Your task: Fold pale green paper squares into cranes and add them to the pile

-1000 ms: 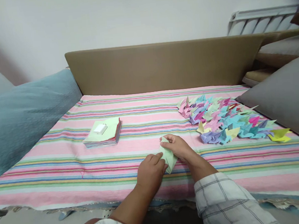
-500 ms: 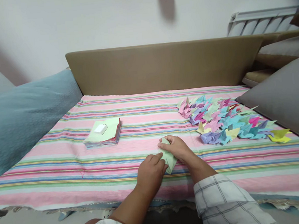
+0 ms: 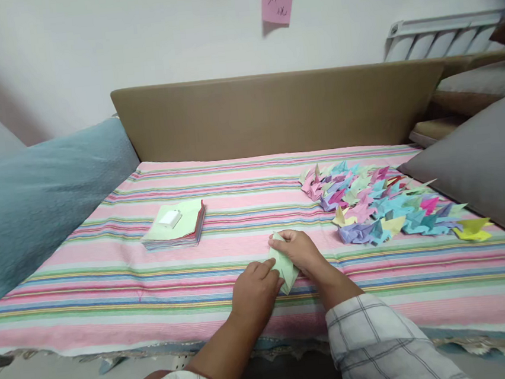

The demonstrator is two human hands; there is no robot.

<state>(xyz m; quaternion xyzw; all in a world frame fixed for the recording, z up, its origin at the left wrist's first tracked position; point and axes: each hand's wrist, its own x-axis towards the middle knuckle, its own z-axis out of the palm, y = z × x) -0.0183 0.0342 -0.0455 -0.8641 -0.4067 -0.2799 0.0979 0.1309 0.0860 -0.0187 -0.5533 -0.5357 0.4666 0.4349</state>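
Note:
Between my hands is a pale green sheet of origami paper (image 3: pixel 286 271), folded into a narrow kite or diamond shape. My left hand (image 3: pixel 256 287) grips its lower left side, thumb and fingers closed at the edge. On the upper right side, my right hand (image 3: pixel 301 251) pinches the paper near its top point, with the thumb on top. Some of the folded paper is hidden under the fingers. The striped cloth (image 3: pixel 246 214) lies beneath both hands.
A stack of coloured paper squares (image 3: pixel 190 219) with a small white box (image 3: pixel 170 219) on top lies to the left. Many folded paper cranes (image 3: pixel 370 202) crowd the right side. A grey cushion (image 3: pixel 486 161) borders them; a brown backrest (image 3: pixel 272 113) stands behind.
My right thumb and fingers have shifted slightly right along the paper's upper edge. My left hand stays almost where it was. The pink note on the wall now shows more fully.

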